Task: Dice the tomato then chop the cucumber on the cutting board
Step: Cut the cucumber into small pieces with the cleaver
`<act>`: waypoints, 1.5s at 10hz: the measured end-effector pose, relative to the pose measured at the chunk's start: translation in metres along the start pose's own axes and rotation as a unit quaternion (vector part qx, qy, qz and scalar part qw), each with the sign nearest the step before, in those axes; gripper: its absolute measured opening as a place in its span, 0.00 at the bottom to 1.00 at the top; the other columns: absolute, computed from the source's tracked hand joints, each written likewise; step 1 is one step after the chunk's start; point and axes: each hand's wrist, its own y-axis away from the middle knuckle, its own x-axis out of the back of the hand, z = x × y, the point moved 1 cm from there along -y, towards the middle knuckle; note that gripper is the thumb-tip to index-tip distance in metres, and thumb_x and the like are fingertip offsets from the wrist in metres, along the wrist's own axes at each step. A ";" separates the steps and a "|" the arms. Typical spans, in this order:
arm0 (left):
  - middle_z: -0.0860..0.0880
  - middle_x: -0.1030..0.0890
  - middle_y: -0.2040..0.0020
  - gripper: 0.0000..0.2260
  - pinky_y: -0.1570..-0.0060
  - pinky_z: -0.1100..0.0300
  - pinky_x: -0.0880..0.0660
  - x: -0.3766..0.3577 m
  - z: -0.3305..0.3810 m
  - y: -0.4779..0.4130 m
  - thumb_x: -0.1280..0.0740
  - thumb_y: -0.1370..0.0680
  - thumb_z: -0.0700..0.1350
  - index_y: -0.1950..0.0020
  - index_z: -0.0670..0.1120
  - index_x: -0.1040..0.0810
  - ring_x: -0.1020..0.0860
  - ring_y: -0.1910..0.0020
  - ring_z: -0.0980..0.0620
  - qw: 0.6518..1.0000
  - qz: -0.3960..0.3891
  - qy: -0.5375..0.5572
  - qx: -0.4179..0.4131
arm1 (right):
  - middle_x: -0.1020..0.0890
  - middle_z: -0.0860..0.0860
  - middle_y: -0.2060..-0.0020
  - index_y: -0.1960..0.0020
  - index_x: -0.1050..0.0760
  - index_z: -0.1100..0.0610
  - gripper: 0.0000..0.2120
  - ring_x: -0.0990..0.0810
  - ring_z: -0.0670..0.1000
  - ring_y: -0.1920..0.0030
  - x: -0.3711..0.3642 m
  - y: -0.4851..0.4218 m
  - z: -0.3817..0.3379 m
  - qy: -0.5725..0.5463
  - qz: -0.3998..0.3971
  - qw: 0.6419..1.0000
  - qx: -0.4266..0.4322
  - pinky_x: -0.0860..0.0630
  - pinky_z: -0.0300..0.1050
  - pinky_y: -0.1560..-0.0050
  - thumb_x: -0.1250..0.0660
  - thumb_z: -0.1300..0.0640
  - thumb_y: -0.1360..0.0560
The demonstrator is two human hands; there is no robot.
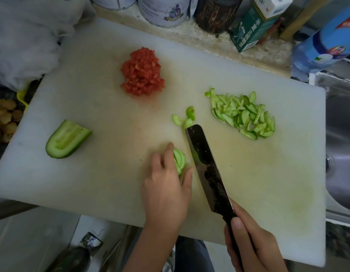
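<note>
A white cutting board (91,173) fills the view. A heap of diced tomato (142,72) lies at its back middle. A pile of cucumber slices (242,114) lies to the right, and a few loose slices (187,117) lie near the knife tip. A halved cucumber piece (67,139) rests cut side up at the left. My left hand (166,189) holds a small sliced cucumber piece (179,160) against the board with curled fingertips. My right hand (250,244) grips the handle of a dark cleaver (206,167), whose blade stands just right of that piece.
Tins (164,10), a dark jar (215,14) and a green carton (254,26) stand behind the board. A blue bottle (325,44) and a steel sink (342,134) are at the right. A white bag (27,36) lies at the back left.
</note>
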 end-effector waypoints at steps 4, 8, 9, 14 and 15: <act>0.44 0.26 0.46 0.18 0.61 0.61 0.32 -0.021 0.028 -0.003 0.31 0.24 0.43 0.34 0.48 0.25 0.26 0.57 0.49 0.999 0.007 -0.049 -0.023 | 0.28 0.53 0.75 0.37 0.25 0.38 0.21 0.31 0.46 0.77 0.050 -0.019 0.000 -0.007 -0.017 0.999 0.039 0.34 0.33 0.74 0.44 0.40 0.28; 0.44 0.25 0.45 0.18 0.53 0.57 0.31 -0.085 0.119 -0.033 0.27 0.26 0.43 0.39 0.42 0.26 0.23 0.49 0.43 0.992 0.097 0.080 0.010 | 0.26 0.54 0.75 0.41 0.22 0.38 0.18 0.30 0.51 0.80 0.149 -0.051 0.015 -0.016 0.004 0.995 0.100 0.33 0.32 0.76 0.42 0.43 0.28; 0.45 0.23 0.45 0.20 0.49 0.55 0.28 -0.077 0.120 -0.025 0.27 0.26 0.47 0.37 0.43 0.25 0.22 0.49 0.45 0.991 0.095 0.091 -0.002 | 0.27 0.53 0.74 0.40 0.23 0.37 0.19 0.30 0.49 0.80 0.161 -0.062 0.018 -0.011 -0.029 0.994 0.108 0.33 0.32 0.76 0.42 0.42 0.28; 0.46 0.23 0.49 0.16 0.49 0.54 0.26 -0.022 0.050 -0.070 0.28 0.26 0.50 0.43 0.44 0.22 0.22 0.52 0.46 0.986 0.145 -0.011 0.077 | 0.30 0.69 0.79 0.60 0.23 0.74 0.13 0.31 0.69 0.68 0.107 -0.067 -0.036 0.022 -0.102 0.994 0.032 0.31 0.31 0.67 0.40 0.63 0.31; 0.46 0.23 0.49 0.11 0.50 0.53 0.29 -0.025 0.053 -0.074 0.30 0.26 0.45 0.46 0.44 0.23 0.23 0.51 0.44 0.987 0.124 -0.020 0.100 | 0.35 0.76 0.79 0.66 0.28 0.80 0.23 0.46 0.87 0.52 0.112 -0.079 -0.016 -0.090 0.059 0.985 0.133 0.58 0.26 0.68 0.60 0.71 0.32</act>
